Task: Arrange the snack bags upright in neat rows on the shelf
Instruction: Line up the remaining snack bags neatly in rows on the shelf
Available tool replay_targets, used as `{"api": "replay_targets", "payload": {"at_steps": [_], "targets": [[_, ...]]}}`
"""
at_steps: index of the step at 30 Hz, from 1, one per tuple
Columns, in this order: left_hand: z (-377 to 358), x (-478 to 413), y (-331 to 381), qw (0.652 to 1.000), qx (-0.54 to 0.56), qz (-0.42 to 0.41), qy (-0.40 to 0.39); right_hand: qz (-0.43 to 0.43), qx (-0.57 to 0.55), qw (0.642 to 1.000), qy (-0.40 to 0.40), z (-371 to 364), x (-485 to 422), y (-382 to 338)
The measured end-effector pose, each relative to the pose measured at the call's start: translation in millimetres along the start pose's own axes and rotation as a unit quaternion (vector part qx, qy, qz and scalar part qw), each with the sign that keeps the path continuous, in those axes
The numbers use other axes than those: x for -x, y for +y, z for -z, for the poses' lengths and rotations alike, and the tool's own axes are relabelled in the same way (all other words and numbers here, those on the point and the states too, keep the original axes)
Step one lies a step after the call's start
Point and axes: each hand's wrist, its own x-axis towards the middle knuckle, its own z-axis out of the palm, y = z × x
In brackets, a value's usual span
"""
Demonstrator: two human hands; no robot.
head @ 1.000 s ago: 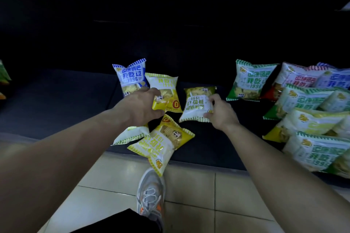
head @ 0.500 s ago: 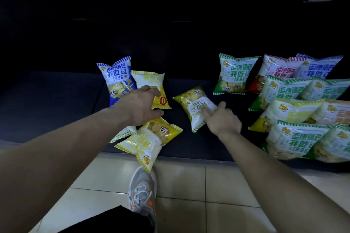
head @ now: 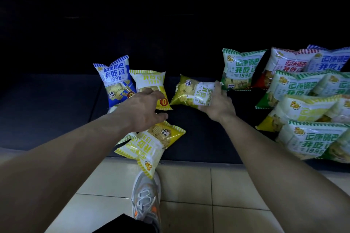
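On the dark low shelf [head: 56, 111] a blue snack bag [head: 114, 79] stands upright with a yellow bag [head: 149, 81] upright beside it. My left hand [head: 142, 111] rests against the yellow bag's lower front, fingers spread, and partly covers a pale bag lying behind it. Another yellow bag [head: 151, 143] lies flat, hanging over the shelf's front edge. My right hand [head: 216, 102] grips an olive-yellow bag [head: 189, 92] turned on its side, just above the shelf. A green bag [head: 238, 67] stands upright to the right.
A pile of several green, red, blue and yellow bags [head: 306, 100] leans at the right end of the shelf. Below the shelf edge lies the pale tiled floor [head: 189, 185], with my grey sneaker [head: 145, 198] close to the overhanging bag.
My right hand has closed on the olive-yellow bag and turned it sideways, lifting it slightly. My left hand has stayed at the upright yellow bag.
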Motion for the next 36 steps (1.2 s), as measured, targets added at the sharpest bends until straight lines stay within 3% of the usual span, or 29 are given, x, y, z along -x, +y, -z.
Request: {"api": "replay_targets", "payload": {"at_steps": [3,7,21,28,36], "targets": [[-0.8,-3.6,-1.2,1.0,0.006,-0.002,0.004,0.036,-0.062,0.997,0.02,0.7,2.2,13.3],[-2.0,-7.1,0.9,1.0,0.01,-0.003,0.002,0.003,-0.137,0.99,0.039,3.8,2.4,21.9],[2.2,-6.3,9.0,1.0,0.006,-0.009,0.004,-0.041,-0.227,0.973,0.02,16.5,6.7,19.2],[7.0,-4.9,12.2,1.0,0.003,-0.017,0.022,0.015,-0.208,0.978,0.02,32.5,12.0,18.6],[14.5,2.9,25.8,1.0,-0.011,-0.023,0.016,0.128,-0.065,0.989,0.04,91.0,36.9,9.2]]}}
